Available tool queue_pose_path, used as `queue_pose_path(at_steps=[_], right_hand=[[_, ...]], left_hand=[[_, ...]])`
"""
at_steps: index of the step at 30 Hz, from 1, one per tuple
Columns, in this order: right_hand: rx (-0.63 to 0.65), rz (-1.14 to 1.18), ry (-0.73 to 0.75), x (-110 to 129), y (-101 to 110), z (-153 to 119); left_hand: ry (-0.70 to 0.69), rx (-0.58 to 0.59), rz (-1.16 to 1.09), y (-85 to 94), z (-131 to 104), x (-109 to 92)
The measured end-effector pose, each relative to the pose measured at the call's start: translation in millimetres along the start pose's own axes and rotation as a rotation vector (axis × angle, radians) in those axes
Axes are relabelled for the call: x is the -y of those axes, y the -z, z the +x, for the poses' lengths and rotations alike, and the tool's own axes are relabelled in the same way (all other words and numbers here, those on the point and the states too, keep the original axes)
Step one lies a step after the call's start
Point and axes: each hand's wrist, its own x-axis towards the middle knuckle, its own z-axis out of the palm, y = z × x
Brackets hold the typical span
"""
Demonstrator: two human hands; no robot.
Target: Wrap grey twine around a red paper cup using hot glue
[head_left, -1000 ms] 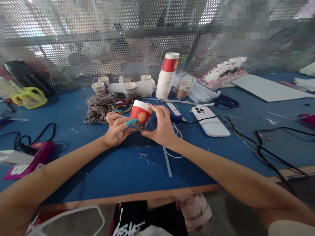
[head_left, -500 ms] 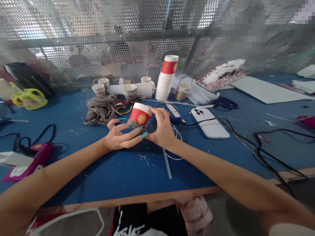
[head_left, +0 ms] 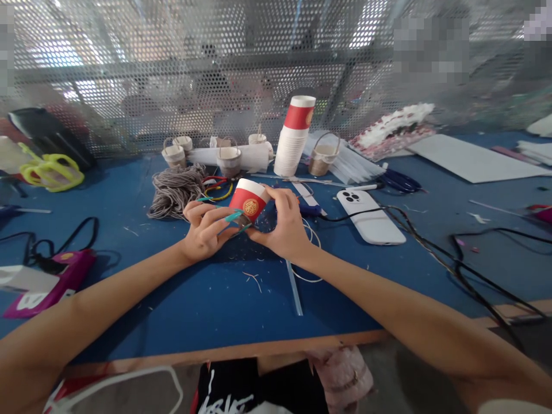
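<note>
A red paper cup [head_left: 249, 202] with a white rim and a gold round emblem is tilted between my hands, its rim toward the upper left. My right hand [head_left: 287, 224] grips it from the right, thumb beneath and fingers behind. With long turquoise nails, my left hand [head_left: 207, 233] closes its thumb and fingers at the cup's lower end. A bit of grey-brown cord [head_left: 244, 221] shows around that end, partly hidden by the fingers. Behind my left hand lies a loose bundle of grey cord [head_left: 176, 192].
A tall stack of paper cups [head_left: 291, 152] stands at the back, beside a small cord-wrapped basket [head_left: 322, 160] and several similar ones. A white phone [head_left: 371, 217] and black cables lie right. A clear glue stick [head_left: 294, 287] lies in front; a purple packet [head_left: 56, 282] lies left.
My left fingers have curled in closer around the cup's lower end, covering more of the cord. The cup has shifted slightly to the right in the picture.
</note>
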Motion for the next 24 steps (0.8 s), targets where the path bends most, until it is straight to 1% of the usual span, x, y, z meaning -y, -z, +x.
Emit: queue_pose_path(at_steps=[7,13,19,24], right_hand=[[0.018,0.021,-0.028,1.3,1.8,0.5],[0.034,0.024,-0.054,0.8,3.5,0.9],[0.019,0.029,-0.036,0.6,3.9,1.1],[-0.01,0.022,-0.01,2.7,3.8,1.0]], left_hand=[[-0.025,-0.064,0.017,-0.2,-1.8,2.9],[0.015,-0.03,0.083,0.9,1.7,1.0],[-0.001,-0.015,0.103,-0.4,0.5,1.3],[-0.04,-0.096,0.044,-1.2,-0.2,2.9]])
